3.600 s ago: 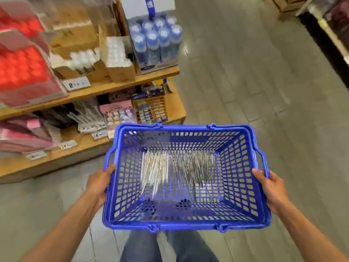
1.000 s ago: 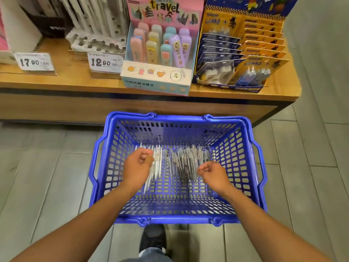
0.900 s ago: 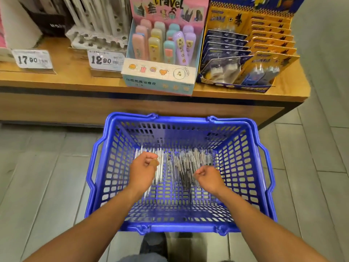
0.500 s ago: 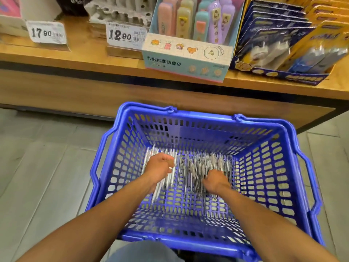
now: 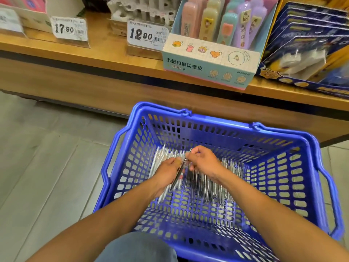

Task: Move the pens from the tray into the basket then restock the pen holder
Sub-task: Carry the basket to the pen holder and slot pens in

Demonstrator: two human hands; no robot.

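Both hands reach into the blue basket (image 5: 311, 186) on the floor. The pens (image 5: 213, 184) lie on its bottom, long axes running near to far. The left hand (image 5: 167, 172) and right hand (image 5: 204, 160) pinch one dark pen (image 5: 178, 174), tilted far-right.

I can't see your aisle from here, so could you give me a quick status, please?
Both hands in the basket; left hand and right hand gathering pens. Pen holder on shelf, not yet restocked. Nothing in the way.
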